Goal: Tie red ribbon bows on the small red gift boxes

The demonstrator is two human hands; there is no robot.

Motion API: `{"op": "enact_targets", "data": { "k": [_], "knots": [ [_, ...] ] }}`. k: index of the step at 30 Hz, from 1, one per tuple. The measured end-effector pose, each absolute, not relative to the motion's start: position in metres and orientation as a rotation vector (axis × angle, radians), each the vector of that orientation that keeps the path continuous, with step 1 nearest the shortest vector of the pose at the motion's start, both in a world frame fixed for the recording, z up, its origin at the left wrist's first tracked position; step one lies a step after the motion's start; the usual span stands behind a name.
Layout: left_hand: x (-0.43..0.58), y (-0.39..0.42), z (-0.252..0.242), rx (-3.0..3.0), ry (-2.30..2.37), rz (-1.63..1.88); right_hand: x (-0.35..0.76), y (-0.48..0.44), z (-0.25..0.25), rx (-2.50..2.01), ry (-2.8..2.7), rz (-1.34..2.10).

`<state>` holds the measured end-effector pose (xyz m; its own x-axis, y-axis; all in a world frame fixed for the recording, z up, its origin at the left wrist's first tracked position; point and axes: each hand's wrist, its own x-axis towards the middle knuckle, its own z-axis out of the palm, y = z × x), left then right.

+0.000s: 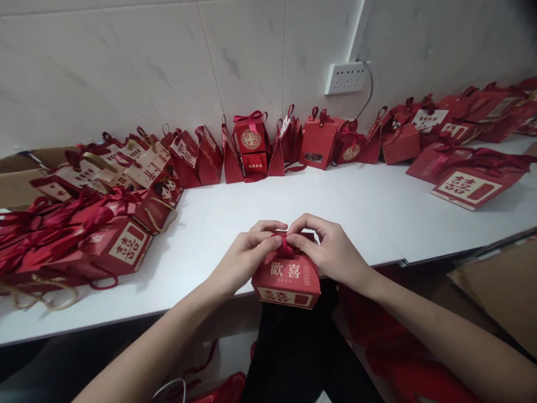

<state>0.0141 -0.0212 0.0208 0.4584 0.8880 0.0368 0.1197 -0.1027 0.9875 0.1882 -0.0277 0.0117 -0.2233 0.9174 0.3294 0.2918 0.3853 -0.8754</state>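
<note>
A red gift box (pixel 285 280) with pale Chinese lettering and a cream panel sits at the table's front edge, tilted toward me. At its top is a dark red ribbon (pixel 286 248), gathered into a knot or bow. My left hand (pixel 258 246) pinches the ribbon from the left, thumb and forefinger closed on it. From the right, my right hand (pixel 316 243) pinches the same ribbon, its thumb close to the left thumb. The fingers cover part of the ribbon and the upper back of the box.
Several ribboned red boxes (pixel 84 246) crowd the left of the white table (pixel 210 224). More red gift boxes (pixel 321 143) line the wall, and two ribboned boxes (pixel 472 182) lie at right. A power strip (pixel 346 77) is on the wall. Cardboard (pixel 499 285) stands below the table's right edge.
</note>
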Motion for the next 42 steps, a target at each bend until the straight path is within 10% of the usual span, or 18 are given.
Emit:
{"op": "enact_targets", "data": {
  "k": [42],
  "knots": [
    [0.005,-0.064,0.011,1.920,1.402,1.045,0.233,-0.051,0.050,-1.169,-2.430,0.495]
  ]
}}
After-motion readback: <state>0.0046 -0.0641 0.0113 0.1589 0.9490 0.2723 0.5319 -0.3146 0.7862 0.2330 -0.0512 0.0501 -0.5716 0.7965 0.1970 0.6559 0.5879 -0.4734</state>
